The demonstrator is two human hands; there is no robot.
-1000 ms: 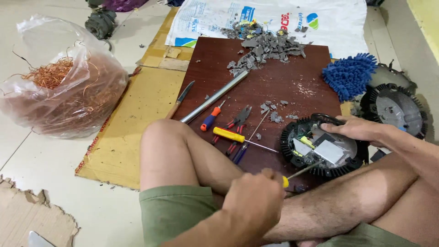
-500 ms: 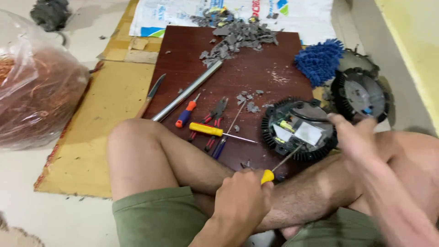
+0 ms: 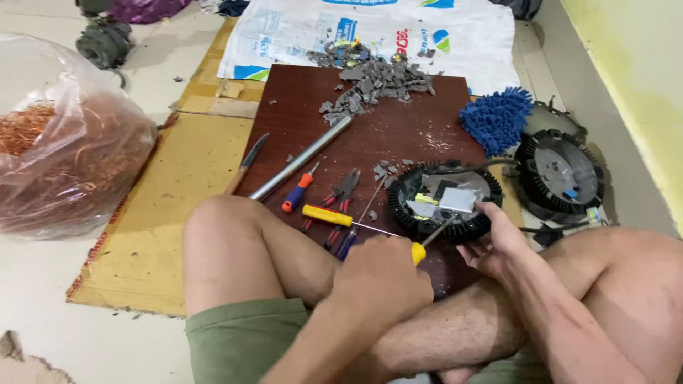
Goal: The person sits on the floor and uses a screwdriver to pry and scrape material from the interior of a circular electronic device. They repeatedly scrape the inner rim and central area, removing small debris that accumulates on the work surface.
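I sit cross-legged on the floor. My left hand [image 3: 380,274] grips a yellow-handled screwdriver [image 3: 427,243], its tip resting inside a round black finned housing [image 3: 402,206] with a metal plate and small parts in it. My right hand [image 3: 491,242] holds the near right rim of that housing. The housing lies on a dark brown board [image 3: 398,135].
On the board lie a metal tube [image 3: 302,158], pliers [image 3: 341,195], several screwdrivers [image 3: 331,215] and a pile of grey fragments [image 3: 373,78]. A second round housing [image 3: 562,174] and a blue mop pad [image 3: 498,117] sit right. A bag of copper wire [image 3: 64,156] sits left.
My right hand has shifted from the housing's top right to its near right rim. My left hand brought the screwdriver tip into the housing. The view moved closer.
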